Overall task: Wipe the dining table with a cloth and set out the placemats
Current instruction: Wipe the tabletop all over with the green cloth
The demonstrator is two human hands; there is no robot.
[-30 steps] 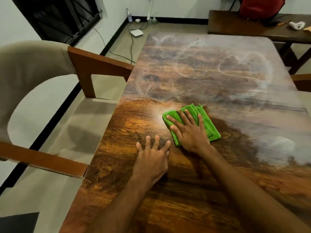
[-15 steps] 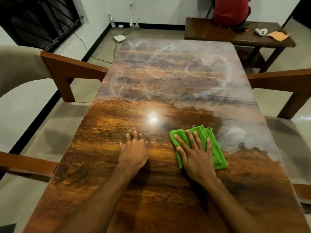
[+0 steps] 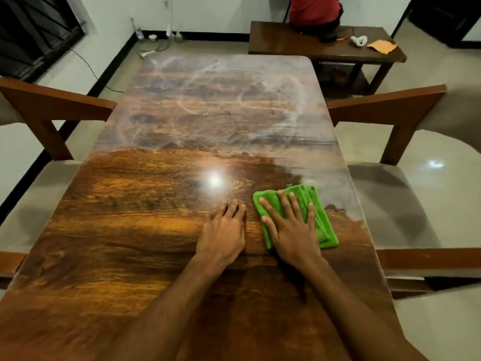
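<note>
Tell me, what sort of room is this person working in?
Most likely a home dining room. A long wooden dining table has chairs drawn up on both sides, a wooden side table stands by the far wall, and the right hand presses a green cloth on the tabletop.

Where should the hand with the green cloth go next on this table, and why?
Probably forward and to the right. The right hand presses the folded green cloth flat on the glossy wooden dining table, right at the border where the dark, clean near part meets the hazy, streaked far part. The left hand rests bare beside it.
</note>
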